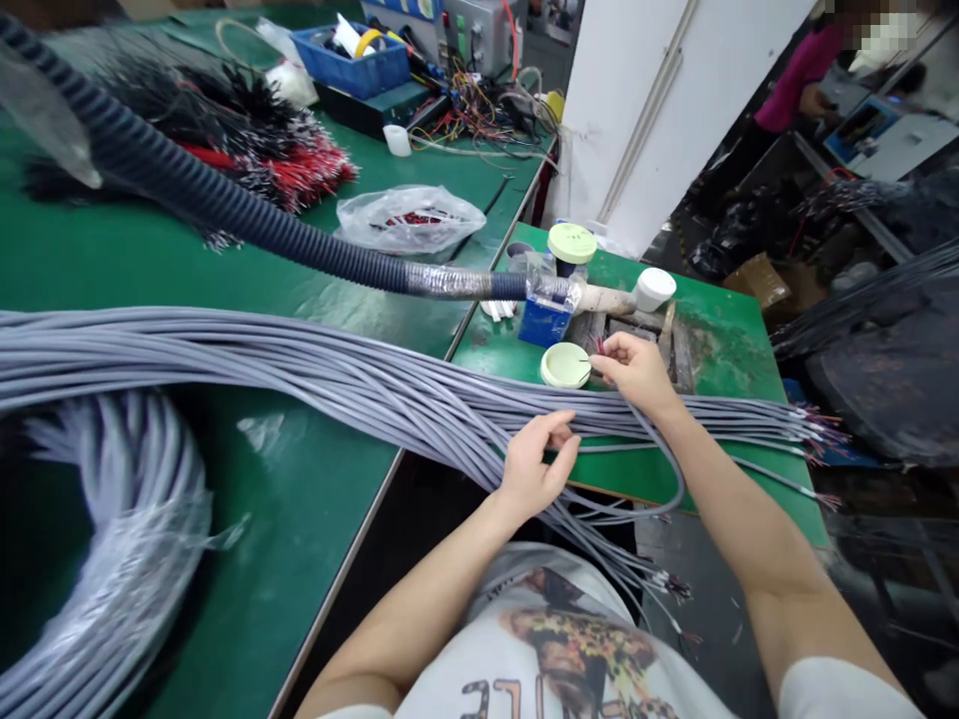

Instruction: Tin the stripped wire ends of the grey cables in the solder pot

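A thick bundle of grey cables (315,374) runs from the left across two green tables. My right hand (635,371) pinches the stripped end of one grey cable (670,469) and holds its red wire tips just beside a small pale green dish (564,365). That cable loops down and back toward my left hand (533,467). My left hand rests on the bundle with fingers curled in a pinch around a grey cable. Stripped cable ends (816,434) fan out at the right.
A dark corrugated hose (225,205) crosses above the bundle to a blue block (544,318). Capped jars (571,245), a white cap (653,288), a plastic bag (409,218), red and black wires (277,160) and a coil (127,559) surround. Another person (805,70) works far right.
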The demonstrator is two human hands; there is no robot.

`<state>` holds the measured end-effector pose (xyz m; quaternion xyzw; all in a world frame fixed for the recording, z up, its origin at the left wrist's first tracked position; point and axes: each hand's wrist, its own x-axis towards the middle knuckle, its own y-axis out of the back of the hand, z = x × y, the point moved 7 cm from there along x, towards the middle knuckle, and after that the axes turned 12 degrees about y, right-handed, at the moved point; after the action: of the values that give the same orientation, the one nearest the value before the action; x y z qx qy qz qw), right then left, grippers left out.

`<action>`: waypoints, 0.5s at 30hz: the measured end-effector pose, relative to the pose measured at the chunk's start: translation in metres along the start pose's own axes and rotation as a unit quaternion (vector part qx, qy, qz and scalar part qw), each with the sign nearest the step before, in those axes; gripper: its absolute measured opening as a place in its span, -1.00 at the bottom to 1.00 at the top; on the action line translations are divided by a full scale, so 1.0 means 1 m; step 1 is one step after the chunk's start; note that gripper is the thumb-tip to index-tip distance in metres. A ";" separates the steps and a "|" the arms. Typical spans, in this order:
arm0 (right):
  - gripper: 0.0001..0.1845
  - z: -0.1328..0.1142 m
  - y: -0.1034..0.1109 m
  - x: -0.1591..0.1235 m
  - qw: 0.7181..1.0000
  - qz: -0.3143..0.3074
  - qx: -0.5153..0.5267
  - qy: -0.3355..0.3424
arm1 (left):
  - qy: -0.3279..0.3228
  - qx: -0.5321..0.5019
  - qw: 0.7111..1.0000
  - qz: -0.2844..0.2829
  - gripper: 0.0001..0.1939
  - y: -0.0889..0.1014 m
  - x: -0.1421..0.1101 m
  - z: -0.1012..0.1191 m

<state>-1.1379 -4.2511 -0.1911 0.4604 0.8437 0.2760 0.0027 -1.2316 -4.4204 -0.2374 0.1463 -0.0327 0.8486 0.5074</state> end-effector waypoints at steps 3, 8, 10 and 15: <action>-0.79 0.010 -0.010 0.019 0.996 -0.039 -0.073 0.015 | -0.052 0.044 0.997 -0.026 -0.73 -0.005 -0.004 0.001; -0.86 0.019 -0.018 0.033 0.975 -0.082 -0.202 0.039 | -0.100 0.075 0.991 -0.048 -0.81 -0.009 -0.003 0.007; -0.87 0.019 -0.019 0.035 0.967 -0.089 -0.236 0.045 | -0.112 0.076 0.990 -0.048 -0.83 -0.008 -0.003 0.009; -0.90 0.011 -0.025 0.034 0.949 -0.105 -0.290 0.068 | -0.121 0.079 0.988 -0.062 -0.86 -0.009 -0.004 0.011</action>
<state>-1.1735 -4.2298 -0.2036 0.3287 0.7691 0.5374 0.1078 -1.2197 -4.4213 -0.2293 0.2896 -0.0177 0.7914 0.5381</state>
